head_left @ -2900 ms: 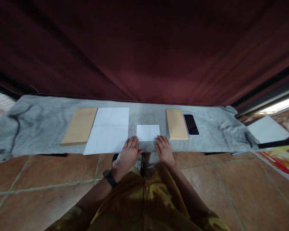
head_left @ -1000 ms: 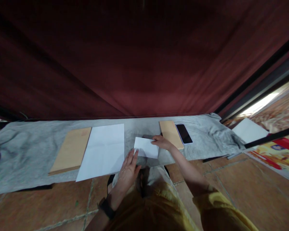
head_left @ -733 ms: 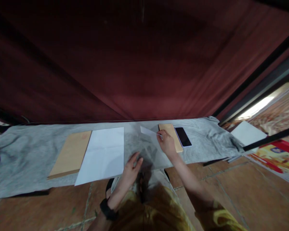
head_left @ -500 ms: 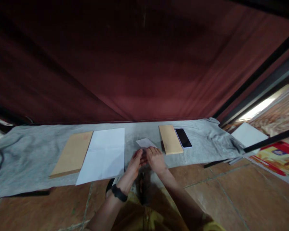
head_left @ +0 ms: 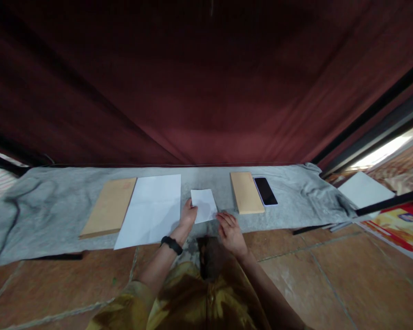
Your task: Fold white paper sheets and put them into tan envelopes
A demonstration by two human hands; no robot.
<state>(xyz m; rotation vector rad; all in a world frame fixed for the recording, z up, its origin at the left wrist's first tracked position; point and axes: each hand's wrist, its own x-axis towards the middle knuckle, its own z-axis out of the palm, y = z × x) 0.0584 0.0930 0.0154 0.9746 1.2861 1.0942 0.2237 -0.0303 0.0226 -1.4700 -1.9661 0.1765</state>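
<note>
A small white folded paper (head_left: 203, 205) is held just above the grey cloth, between my two hands. My left hand (head_left: 187, 216) pinches its left edge, the thumb lying on top. At the lower right corner, the fingertips of my right hand (head_left: 231, 231) are closed on the paper, fingers held together. Left of my hands lies a larger white sheet (head_left: 150, 208) with faint creases. It borders a stack of brown envelopes (head_left: 109, 206). To the right is a narrower stack of brown envelopes (head_left: 247, 192).
A phone (head_left: 265, 191) with a dark screen lies beside the right envelopes. Grey cloth (head_left: 296, 197) covers the low bench, and a dark red curtain (head_left: 206, 114) hangs behind it. At the far right are a white sheet (head_left: 365, 190) and a red-and-yellow box (head_left: 399, 227).
My hands were close together over the paper, covering its near part. They have moved apart to its left and right sides, and the paper now shows as a larger, flat rectangle.
</note>
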